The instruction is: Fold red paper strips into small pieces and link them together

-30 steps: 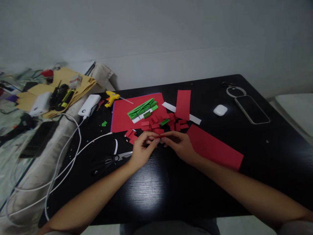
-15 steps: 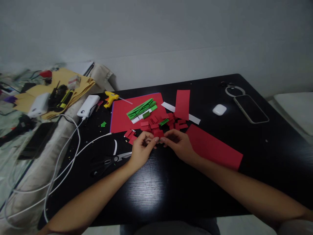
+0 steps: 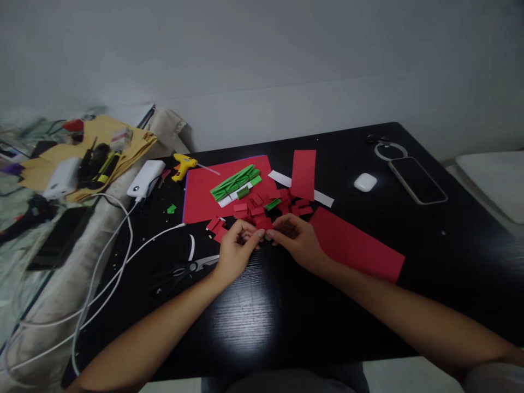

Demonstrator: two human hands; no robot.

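My left hand (image 3: 239,244) and my right hand (image 3: 298,240) meet over the middle of the table, pinching a small red folded paper piece (image 3: 264,224) between thumbs and fingers. A speck of green shows at its lower edge, too small to name. Just beyond my fingers lies a pile of small folded red paper pieces (image 3: 282,203), with a green folded piece (image 3: 273,204) among them. A bundle of folded green paper strips (image 3: 235,184) rests behind on a red sheet (image 3: 200,191). Right of my right hand is a larger red paper sheet (image 3: 356,244).
Scissors (image 3: 200,264) lie left of my left hand. Behind them are a yellow glue gun (image 3: 183,166) and a white power bank (image 3: 146,179) with cables. An earbud case (image 3: 365,182) and a phone (image 3: 417,180) lie at the right. A red strip (image 3: 303,174) overlaps a white strip (image 3: 325,198).
The whole view has shifted slightly. Both hands stay close together on the red paper piece, with only slight finger movement.
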